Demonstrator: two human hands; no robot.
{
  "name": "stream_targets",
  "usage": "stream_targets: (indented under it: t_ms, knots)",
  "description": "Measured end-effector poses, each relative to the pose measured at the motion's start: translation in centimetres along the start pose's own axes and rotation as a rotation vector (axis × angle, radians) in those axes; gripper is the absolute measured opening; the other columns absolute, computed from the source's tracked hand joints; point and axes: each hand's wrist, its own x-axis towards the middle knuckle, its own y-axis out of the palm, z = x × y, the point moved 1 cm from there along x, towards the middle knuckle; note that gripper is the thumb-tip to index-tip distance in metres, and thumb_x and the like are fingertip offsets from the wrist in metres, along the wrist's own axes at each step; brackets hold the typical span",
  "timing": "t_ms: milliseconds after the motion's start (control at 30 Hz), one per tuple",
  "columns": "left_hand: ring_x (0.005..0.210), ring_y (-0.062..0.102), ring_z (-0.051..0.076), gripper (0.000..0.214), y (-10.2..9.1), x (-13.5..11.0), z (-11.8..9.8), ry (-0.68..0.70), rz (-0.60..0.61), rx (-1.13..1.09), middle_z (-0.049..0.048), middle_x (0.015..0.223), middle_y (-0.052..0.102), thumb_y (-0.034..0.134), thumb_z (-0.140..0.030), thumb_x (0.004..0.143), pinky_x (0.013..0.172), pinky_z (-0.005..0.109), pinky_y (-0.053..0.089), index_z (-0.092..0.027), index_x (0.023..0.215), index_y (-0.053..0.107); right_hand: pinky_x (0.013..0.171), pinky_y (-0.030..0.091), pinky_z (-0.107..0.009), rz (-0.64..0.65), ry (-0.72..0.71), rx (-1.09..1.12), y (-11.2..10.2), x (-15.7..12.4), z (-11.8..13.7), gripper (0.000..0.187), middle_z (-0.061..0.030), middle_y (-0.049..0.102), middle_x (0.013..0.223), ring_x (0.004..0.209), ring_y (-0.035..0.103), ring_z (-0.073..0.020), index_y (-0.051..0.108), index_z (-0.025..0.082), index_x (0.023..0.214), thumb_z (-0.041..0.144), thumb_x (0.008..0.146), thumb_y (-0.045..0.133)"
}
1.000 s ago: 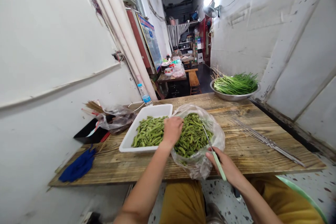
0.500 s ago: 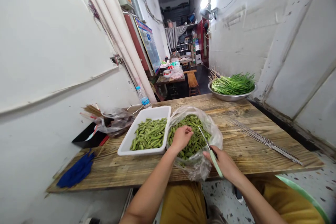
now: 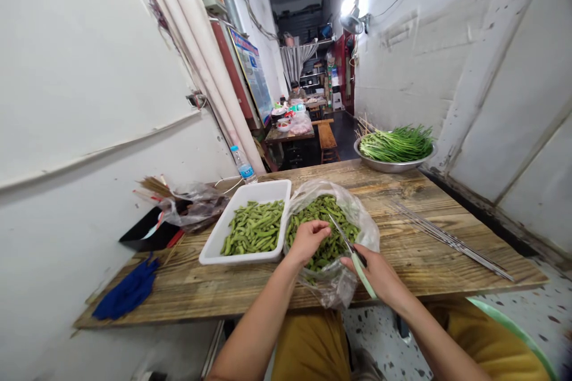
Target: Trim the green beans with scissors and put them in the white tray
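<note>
Edamame pods (image 3: 322,232) lie heaped in the clear plastic bag (image 3: 333,286) right in front of me, and the white plastic tray (image 3: 263,189) just beside it holds a layer of them across most of its floor. From how things lie, a good share sits in the tray and a full mound is left in the bag. The pods look plump and bright green, mostly long and whole, though their ends are too small to judge from here. My left hand (image 3: 306,242) is curled down at the bag's mound, fingers closed on pods, though I cannot tell how many. My right hand (image 3: 374,274) grips the pale green-handled scissors (image 3: 360,265), blades angled over the heap. Everything sits on the worn wooden table (image 3: 424,262), with chives (image 3: 395,146) in a steel bowl (image 3: 384,168) at the far edge.
</note>
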Motion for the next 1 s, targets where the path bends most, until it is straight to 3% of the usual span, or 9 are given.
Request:
stream_targets:
  t_ms: [233,467,600,800,1000]
  knots:
    - [0.05,0.042,0.006,0.03,0.3,-0.6,-0.6,-0.08,0.066,-0.157,0.0003,0.063,0.06,0.068,-0.033,0.063,0.048,0.02,0.03,-0.011,0.083,0.064,0.065,0.044,-0.026,0.007,-0.028,0.016,-0.4,-0.1,0.6,0.042,-0.0048,0.07,0.082,0.07,0.061,-0.0207,0.063,0.017,0.101,0.05,0.079,0.05]
    - [0.044,0.04,0.004,0.028,0.4,-0.9,-0.5,-0.099,0.063,-0.191,-0.0006,0.061,0.06,0.07,-0.031,0.062,0.045,0.019,0.031,-0.01,0.08,0.063,0.055,0.038,-0.022,0.012,-0.037,-0.035,-0.4,0.0,0.0,0.037,-0.0004,0.062,0.063,0.061,0.056,-0.0174,0.063,0.017,0.075,0.05,0.08,0.048]
    - [0.048,0.05,0.006,0.028,0.5,-0.8,-0.1,-0.147,-0.014,-0.359,-0.0015,0.061,0.059,0.074,-0.029,0.059,0.046,0.018,0.039,-0.012,0.073,0.056,0.058,0.039,-0.024,0.01,-0.036,-0.035,-0.5,-0.1,-0.2,0.036,-0.0011,0.063,0.068,0.064,0.057,-0.0183,0.062,0.017,0.084,0.051,0.08,0.049]
    - [0.066,0.062,0.009,0.024,0.9,-0.9,-0.5,-0.173,-0.135,-0.728,-0.0014,0.066,0.058,0.075,-0.017,0.061,0.062,0.018,0.05,-0.012,0.072,0.054,0.067,0.043,-0.027,0.079,-0.045,0.066,-0.6,-1.0,0.5,0.04,-0.0055,0.067,0.082,0.072,0.06,-0.0205,0.059,0.017,0.097,0.051,0.081,0.047]
    - [0.063,0.061,0.008,0.019,1.8,-1.8,-1.0,-0.214,-0.109,-0.795,0.0002,0.065,0.059,0.073,-0.013,0.063,0.058,0.015,0.051,-0.011,0.071,0.056,0.067,0.043,-0.027,0.057,-0.021,0.049,-0.4,-1.1,1.1,0.043,-0.0037,0.066,0.077,0.068,0.059,-0.0192,0.06,0.017,0.093,0.056,0.079,0.047]
